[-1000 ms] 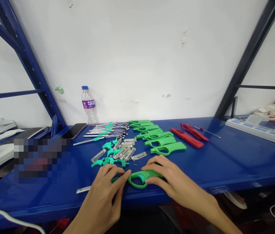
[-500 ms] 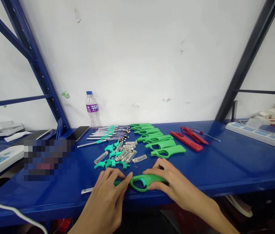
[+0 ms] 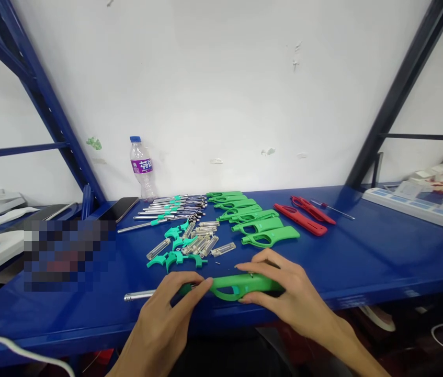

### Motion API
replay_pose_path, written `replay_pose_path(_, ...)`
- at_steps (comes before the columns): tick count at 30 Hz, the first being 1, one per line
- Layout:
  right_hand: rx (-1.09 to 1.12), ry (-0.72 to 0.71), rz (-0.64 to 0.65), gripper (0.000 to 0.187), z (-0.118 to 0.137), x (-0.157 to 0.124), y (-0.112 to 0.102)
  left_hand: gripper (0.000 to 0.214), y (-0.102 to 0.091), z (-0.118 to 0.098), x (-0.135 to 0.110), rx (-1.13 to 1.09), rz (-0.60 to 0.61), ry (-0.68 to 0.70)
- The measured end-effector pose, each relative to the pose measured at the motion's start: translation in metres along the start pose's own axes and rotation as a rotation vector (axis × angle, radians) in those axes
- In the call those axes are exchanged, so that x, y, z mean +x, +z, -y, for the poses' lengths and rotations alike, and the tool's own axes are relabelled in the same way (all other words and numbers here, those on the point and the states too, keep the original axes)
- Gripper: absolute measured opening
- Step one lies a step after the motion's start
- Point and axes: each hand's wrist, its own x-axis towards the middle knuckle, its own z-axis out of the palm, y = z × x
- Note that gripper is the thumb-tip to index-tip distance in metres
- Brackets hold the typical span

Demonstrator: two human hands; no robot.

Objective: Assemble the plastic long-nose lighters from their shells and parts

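Note:
A green lighter body [image 3: 223, 286] with a finger loop lies across both hands near the table's front edge. A teal trigger piece [image 3: 236, 291] shows in its loop. My right hand [image 3: 294, 290] is closed around the handle end, fingers above and thumb below. At the narrow end, my left hand [image 3: 168, 309] pinches the joint where a long metal tube [image 3: 139, 295] sticks out leftward; the fingers hide much of this joint. Beyond the hands lie loose teal triggers [image 3: 174, 258], clear fuel tanks [image 3: 224, 250] and several green lighter shells [image 3: 271, 237].
Metal tubes with wires [image 3: 137, 225] lie in a row at the back, near a bottle [image 3: 142, 167] and a phone [image 3: 119, 209]. Two red lighter shells [image 3: 302, 220] and a screwdriver [image 3: 333, 209] lie right. A power strip [image 3: 417, 212] sits at far right.
The lighter body has turned slightly, and my right hand has shifted a little right with its fingers higher on the handle. My left hand stays at the joint. The camera view has shifted slightly.

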Motion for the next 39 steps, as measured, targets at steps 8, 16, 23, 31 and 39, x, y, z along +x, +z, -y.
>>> replay_pose_path(8, 0.014, 0.002, 0.028, 0.027, 0.005, -0.001, -0.007, 0.036, 0.0, 0.0, -0.004, 0.101, 0.05, 0.067)
replay_pose_path(16, 0.115, -0.016, 0.045, 0.026, 0.004, -0.004, -0.009, 0.031, -0.023, 0.009, 0.009, 0.256, 0.106, 0.041)
replay_pose_path(23, 0.137, -0.042, 0.08, 0.029, 0.006, -0.002, -0.008, 0.03, -0.004, -0.003, 0.005, 0.222, 0.15, 0.044)
replay_pose_path(31, -0.113, -0.225, 0.071, 0.032, 0.018, -0.011, -0.011, 0.03, -0.024, -0.015, 0.011, 0.202, 0.064, 0.126)
replay_pose_path(39, -0.005, -0.145, 0.06, 0.031, 0.028, -0.011, -0.006, 0.028, -0.033, -0.014, 0.001, 0.214, 0.112, 0.086)
